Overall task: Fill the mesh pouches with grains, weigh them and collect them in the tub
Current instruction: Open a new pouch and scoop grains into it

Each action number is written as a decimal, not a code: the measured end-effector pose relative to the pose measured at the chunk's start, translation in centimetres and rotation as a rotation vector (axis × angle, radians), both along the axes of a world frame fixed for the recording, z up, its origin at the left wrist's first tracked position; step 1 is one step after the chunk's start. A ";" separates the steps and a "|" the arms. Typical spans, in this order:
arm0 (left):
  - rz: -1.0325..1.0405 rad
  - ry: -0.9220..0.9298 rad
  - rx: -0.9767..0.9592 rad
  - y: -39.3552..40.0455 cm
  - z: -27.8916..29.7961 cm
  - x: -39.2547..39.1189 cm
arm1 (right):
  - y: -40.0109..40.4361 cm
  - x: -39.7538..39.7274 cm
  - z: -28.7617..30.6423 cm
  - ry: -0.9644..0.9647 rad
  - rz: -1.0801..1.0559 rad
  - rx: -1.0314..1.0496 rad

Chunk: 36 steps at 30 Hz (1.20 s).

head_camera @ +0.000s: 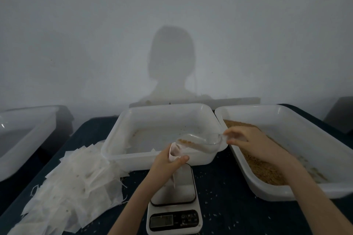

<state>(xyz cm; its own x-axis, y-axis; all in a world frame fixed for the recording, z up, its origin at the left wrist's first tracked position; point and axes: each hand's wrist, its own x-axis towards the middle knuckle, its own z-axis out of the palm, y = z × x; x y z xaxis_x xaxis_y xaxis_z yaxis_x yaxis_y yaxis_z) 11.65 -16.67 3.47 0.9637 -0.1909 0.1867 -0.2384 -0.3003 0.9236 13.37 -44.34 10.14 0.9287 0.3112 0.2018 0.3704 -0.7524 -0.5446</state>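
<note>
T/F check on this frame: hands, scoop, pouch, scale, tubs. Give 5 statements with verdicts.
1. The right hand holds a clear scoop by its handle. True.
2. The left hand grips an open mesh pouch. True.
3. The scoop is empty. False: it carries brown grains.
4. The held pouch lies flat on the scale. False: it is held above it.
5. The grains fill the middle tub. False: they are in the right tub.

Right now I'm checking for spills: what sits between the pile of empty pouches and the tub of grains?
In the head view, the scale sits there on the dark table, with the left hand holding a pouch above it.
</note>
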 end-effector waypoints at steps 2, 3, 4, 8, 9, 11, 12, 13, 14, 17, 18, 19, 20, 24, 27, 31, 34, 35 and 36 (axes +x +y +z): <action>0.012 0.012 -0.005 -0.1 -0.2 0.2 | -0.8 0.0 -0.3 0.007 -0.028 0.027; 0.019 0.019 -0.003 -0.2 -0.1 0.3 | -1.1 -0.1 -0.3 0.003 -0.048 0.035; 0.026 0.021 0.008 -0.4 -0.1 0.3 | -1.6 -0.1 -0.5 0.000 -0.074 0.047; 0.060 -0.078 0.183 -1.3 -0.1 0.3 | -4.3 0.2 -1.4 -0.017 -0.261 0.073; 0.046 -0.111 0.208 -1.5 -0.1 0.2 | -5.1 0.3 -1.7 -0.021 -0.326 0.047; -0.005 -0.127 0.209 -2.0 -0.2 -0.1 | -6.5 0.5 -2.4 0.006 -0.464 -0.031; -0.028 -0.125 0.221 -2.1 -0.3 -0.2 | -7.0 0.7 -2.8 0.038 -0.521 -0.061; -0.044 -0.129 0.248 -2.1 -0.4 -0.2 | -7.4 0.9 -3.1 0.076 -0.561 -0.092; -0.048 -0.142 0.288 -2.0 -0.6 -0.3 | -7.7 1.2 -3.4 0.114 -0.582 -0.140; 0.001 -0.254 0.516 -0.7 -1.7 0.0 | -8.0 2.3 -4.3 0.189 -0.586 -0.355; 0.018 -0.306 0.609 0.0 -2.1 0.2 | -7.9 2.7 -4.6 0.215 -0.584 -0.400; 0.027 -0.351 0.691 0.7 -2.6 0.2 | -8.0 3.1 -4.8 0.240 -0.571 -0.435; 0.034 -0.399 0.766 1.5 -3.0 0.0 | -7.9 3.4 -5.1 0.254 -0.558 -0.472; 0.049 -0.474 0.912 3.1 -3.8 0.1 | -7.6 4.2 -6.2 0.291 -0.515 -0.639; 0.089 -0.423 0.946 3.2 -4.4 0.6 | -6.6 3.9 -6.1 0.327 -0.519 -0.628; 0.167 -0.408 0.792 2.7 -4.6 0.8 | -4.1 2.0 -3.7 0.216 -0.534 -0.639; 0.206 -0.322 0.616 3.6 -4.7 0.2 | -0.1 -0.5 -1.7 -0.099 -0.523 -0.435; 0.208 -0.287 0.580 4.0 -4.7 -0.1 | 1.7 -1.4 -1.2 -0.180 -0.474 -0.308; 0.209 -0.256 0.546 4.4 -4.7 -0.4 | 3.7 -2.3 -0.9 -0.225 -0.400 -0.192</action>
<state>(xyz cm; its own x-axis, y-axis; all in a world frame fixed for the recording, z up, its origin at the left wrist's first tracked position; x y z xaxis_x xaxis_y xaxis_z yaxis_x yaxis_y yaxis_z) 11.29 -12.25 -1.23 0.9286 -0.1365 0.3450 -0.3167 -0.7759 0.5455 11.11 -40.67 9.19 0.9230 -0.0097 0.3847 0.1242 -0.9387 -0.3217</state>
